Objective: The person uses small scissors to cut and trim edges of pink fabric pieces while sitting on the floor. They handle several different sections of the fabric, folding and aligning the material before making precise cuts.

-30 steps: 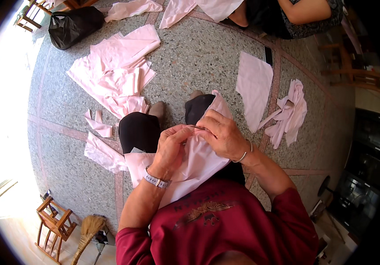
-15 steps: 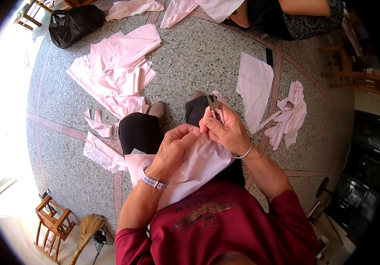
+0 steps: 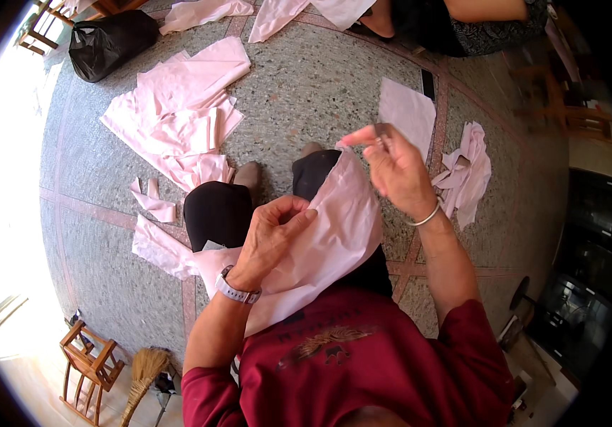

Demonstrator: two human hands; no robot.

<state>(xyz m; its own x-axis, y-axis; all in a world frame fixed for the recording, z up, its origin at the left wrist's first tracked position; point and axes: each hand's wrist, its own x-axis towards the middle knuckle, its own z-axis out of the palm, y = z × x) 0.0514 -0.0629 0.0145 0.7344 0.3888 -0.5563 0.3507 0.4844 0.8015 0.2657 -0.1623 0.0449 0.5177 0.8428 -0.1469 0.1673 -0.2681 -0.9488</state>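
Pale pink cloth (image 3: pixel 334 228) lies over my lap, its upper corner reaching past my right knee. My left hand (image 3: pixel 277 231) is closed on the cloth's edge, thumb against the fingers. My right hand (image 3: pixel 400 171) is raised to the right of the cloth, its index finger stretched toward the upper corner. Tucked in that hand are small dark-bladed thread snips (image 3: pixel 382 136), partly hidden by the fingers and blurred. Whether the fingertip touches the corner or a thread is too small to tell.
Pink cloth pieces (image 3: pixel 178 107) lie heaped on the speckled floor ahead left. A flat pink panel (image 3: pixel 405 107), a dark phone (image 3: pixel 428 84) and a crumpled pink bundle (image 3: pixel 467 174) lie right. Around are a black bag (image 3: pixel 114 43), a small wooden chair (image 3: pixel 91 363) and a broom (image 3: pixel 146 370). Another person sits at the far right.
My right hand has moved up and right, away from my left hand, with the snips turned back in it. The cloth's right part now shows spread out. My left hand stays on the edge.
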